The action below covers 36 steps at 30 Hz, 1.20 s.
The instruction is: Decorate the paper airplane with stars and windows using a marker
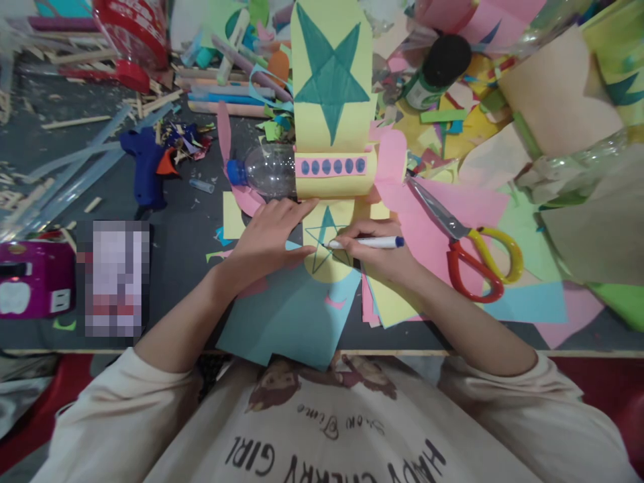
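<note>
Bottle plane laid on its side at table centre; long axis runs left-right, blue cap pointed left, pink tail paper at right. Wings are set crosswise: upper wing pointed away from the person, bearing a filled green star; lower wing pointed toward the person, its star outlined, only partly filled, a blue sheet beneath. White marker is held near-level by the right hand, fingers closed around it, tip pointed left at the star, blue end right. Left hand is spread, thumb apart from fingers, fingertips rested at the lower wing's left side, just beside the bottle.
</note>
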Motion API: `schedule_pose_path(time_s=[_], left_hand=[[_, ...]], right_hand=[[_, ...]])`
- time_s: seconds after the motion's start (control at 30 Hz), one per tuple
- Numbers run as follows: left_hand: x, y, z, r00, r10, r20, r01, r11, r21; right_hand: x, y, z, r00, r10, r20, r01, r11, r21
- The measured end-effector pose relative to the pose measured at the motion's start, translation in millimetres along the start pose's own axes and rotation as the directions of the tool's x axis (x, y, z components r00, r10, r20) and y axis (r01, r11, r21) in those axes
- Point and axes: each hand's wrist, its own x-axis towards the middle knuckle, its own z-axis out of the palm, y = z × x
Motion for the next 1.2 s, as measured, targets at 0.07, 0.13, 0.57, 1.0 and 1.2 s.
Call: schedule_pose_path(time_s=[0.07, 0.13, 0.57, 1.0, 1.2], left_hand=[[-0.1, -0.3, 0.5, 1.000, 0.001, -0.008, -0.001, 1.000, 0.009], [-0.2, -0.6, 0.6, 1.000, 0.004, -0.012, -0.004, 1.000, 0.008], [-1.0, 1.4, -0.3, 1.000, 0.005, -0.020, -0.006, 1.000, -0.018], [0.1, 1.7, -1.2, 1.000, -0.013, 0.004, 0.013, 1.000, -0.020], [-0.2, 1.6, -0.7, 1.000, 0.000, -0.010, 0.000, 1.000, -0.028]], right_hand=[[1.7, -1.2, -0.6, 0.999, 0.012, -0.035, -0.010, 0.998, 0.057], [3.4, -2.1, -0.6, 0.997, 0.015, -0.079, -0.007, 0.995, 0.104], [2.6, -0.4, 0.4, 0.994, 0.021, -0.111, -0.011, 0.996, 0.087], [1.3, 1.6, 0.6, 0.998, -0.019, -0.061, 0.019, 1.000, -0.003], [0.9, 0.2, -0.6, 1.000, 0.008, -0.006, -0.008, 1.000, -0.002]])
